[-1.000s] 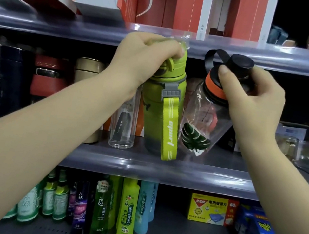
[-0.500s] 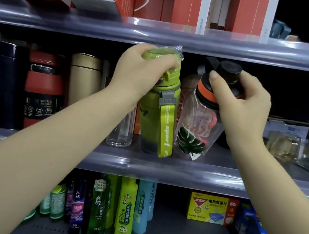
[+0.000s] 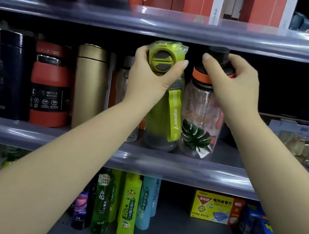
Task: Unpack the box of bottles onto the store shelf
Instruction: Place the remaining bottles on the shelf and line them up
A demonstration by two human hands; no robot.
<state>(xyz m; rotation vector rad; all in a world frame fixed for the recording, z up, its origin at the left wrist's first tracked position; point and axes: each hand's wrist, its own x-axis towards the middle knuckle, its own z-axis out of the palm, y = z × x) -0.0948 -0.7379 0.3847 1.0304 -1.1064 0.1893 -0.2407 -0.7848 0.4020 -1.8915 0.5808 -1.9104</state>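
Note:
My left hand [image 3: 152,77] grips the lid of a lime-green bottle [image 3: 160,132] with a green strap, wrapped in clear plastic. The bottle's base rests on the middle shelf [image 3: 162,161], and its top leans toward me. My right hand [image 3: 235,83] grips the black and orange cap of a clear bottle [image 3: 201,112] printed with a green leaf. That bottle stands upright on the same shelf, touching the green one's right side.
Left of my hands stand a clear glass bottle [image 3: 122,83], a gold flask [image 3: 90,85], a red flask [image 3: 49,87] and a dark one [image 3: 13,75]. Glass items [image 3: 296,144] sit at the right. The upper shelf edge [image 3: 185,27] hangs just above the caps. Several bottles [image 3: 128,204] and boxes [image 3: 216,208] fill the lower shelf.
Both bottles have gone deeper onto the middle shelf and down onto its surface. The clear bottle has come upright, and the green bottle's lid now tips toward me.

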